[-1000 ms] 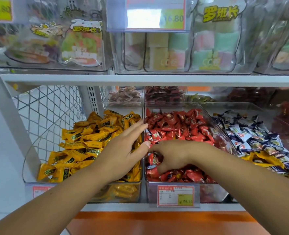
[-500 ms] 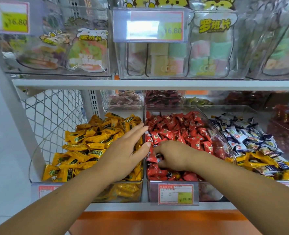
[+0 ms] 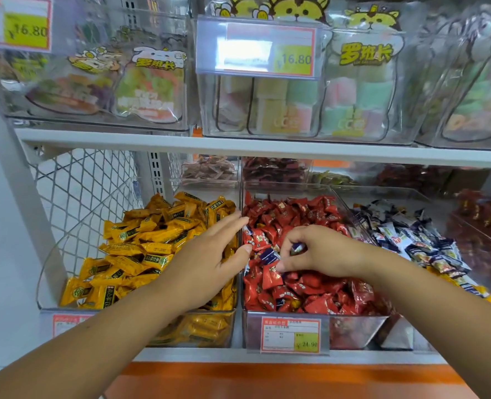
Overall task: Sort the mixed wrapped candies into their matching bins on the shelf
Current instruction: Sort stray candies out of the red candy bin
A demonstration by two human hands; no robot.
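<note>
Two hands at centre frame: left hand (image 3: pixel 209 263) flat, fingers spread, right hand (image 3: pixel 325 251) pinching a blue candy (image 3: pixel 297 249) in the red bin (image 3: pixel 353 331), so best lift it clear, then carry it frame-right to the blue bin (image 3: pixel 388 194).

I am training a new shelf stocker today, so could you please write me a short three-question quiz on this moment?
1. True or false: the left hand grips a yellow candy.
2. Which bin does the right hand reach into? A yellow bin, B red bin, C blue-and-white bin.
3. What colour is the stray candy that the right hand pinches?
Key: 1 false, it lies open; 2 B; 3 blue and white.
</note>
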